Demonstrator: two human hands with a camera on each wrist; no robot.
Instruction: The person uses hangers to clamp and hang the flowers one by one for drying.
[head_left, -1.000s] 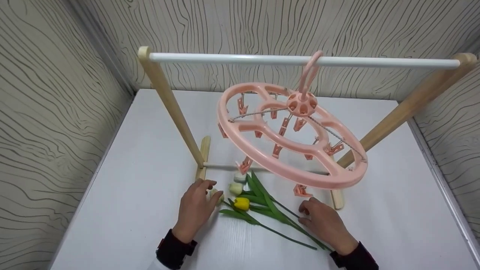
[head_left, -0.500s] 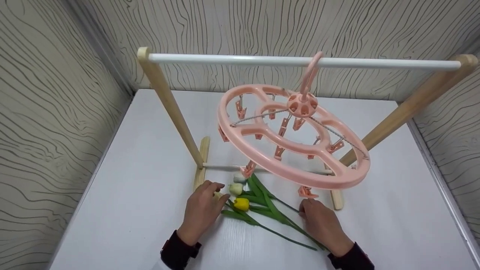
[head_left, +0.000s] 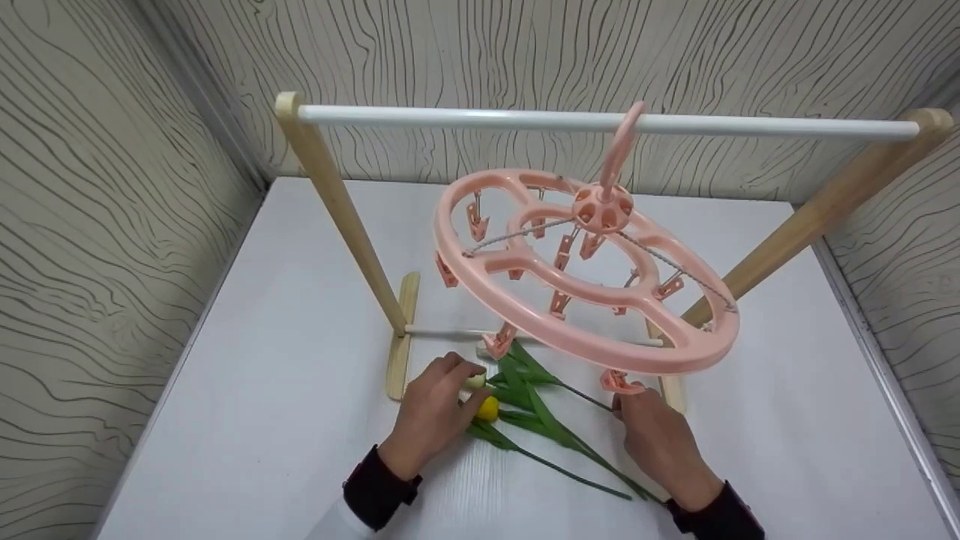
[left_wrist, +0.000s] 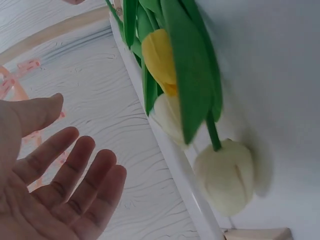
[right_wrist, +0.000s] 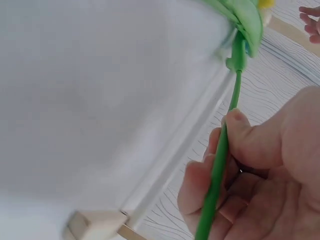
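Artificial tulips with green leaves lie on the white table. My left hand is over their heads, fingers loosely bent and holding nothing, as its palm shows in the left wrist view. Close by are a yellow tulip and a pale tulip head, both partly covered by the hand. In the left wrist view a cream tulip head lies on the table. My right hand pinches a green tulip stem between thumb and fingers; its leaves appear beyond in the right wrist view.
A round pink clip hanger hangs tilted from the white bar above the flowers, several clips dangling. One clip is right by my right hand. Wooden posts stand on either side, with a low crossbar behind the flowers.
My left hand has moved right over the tulip heads, hiding more of them. My right hand has closed on a stem and shifted slightly away; that tulip moved a little. The hanger sways slightly.
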